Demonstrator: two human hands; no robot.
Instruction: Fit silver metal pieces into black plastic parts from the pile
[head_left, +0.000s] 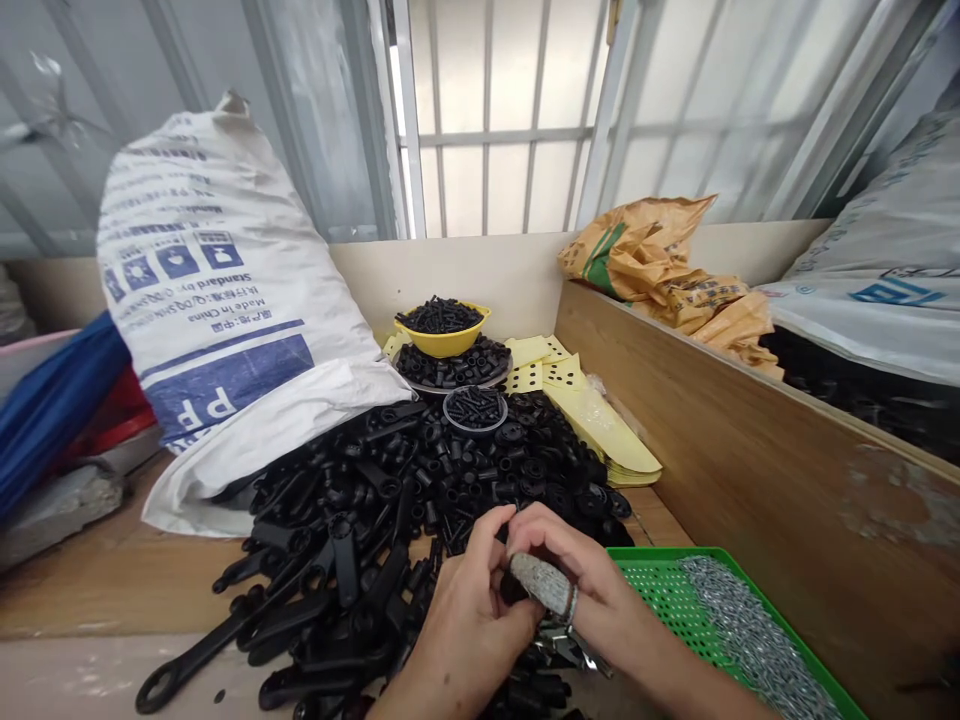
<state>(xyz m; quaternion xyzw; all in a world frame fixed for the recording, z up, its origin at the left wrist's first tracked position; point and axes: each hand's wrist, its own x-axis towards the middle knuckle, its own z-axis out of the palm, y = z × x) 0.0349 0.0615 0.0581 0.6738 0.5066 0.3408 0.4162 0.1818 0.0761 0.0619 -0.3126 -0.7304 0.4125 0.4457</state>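
Observation:
My left hand point(476, 615) and my right hand point(581, 570) meet low in the middle of the view, above a heap of black plastic parts point(457, 470). Fingers of both hands are curled and pressed together at the tips. Whatever they pinch is hidden behind the fingers; only a dark patch shows between them. On my right hand, a grey, rough wrapping point(541, 585) appears to cover the thumb. Just below that hand lie some shiny metal pieces point(566, 648), partly covered by it. Long black handle-like parts point(202, 645) with ring ends spread to the left.
A green perforated tray point(652, 590) of small metal pins point(757, 630) stands at right, beside a wooden partition point(720, 440). Behind the heap are a yellow basket point(446, 342), a small bowl point(475, 428) and yellow cards point(607, 430). A white sack point(225, 270) leans at left.

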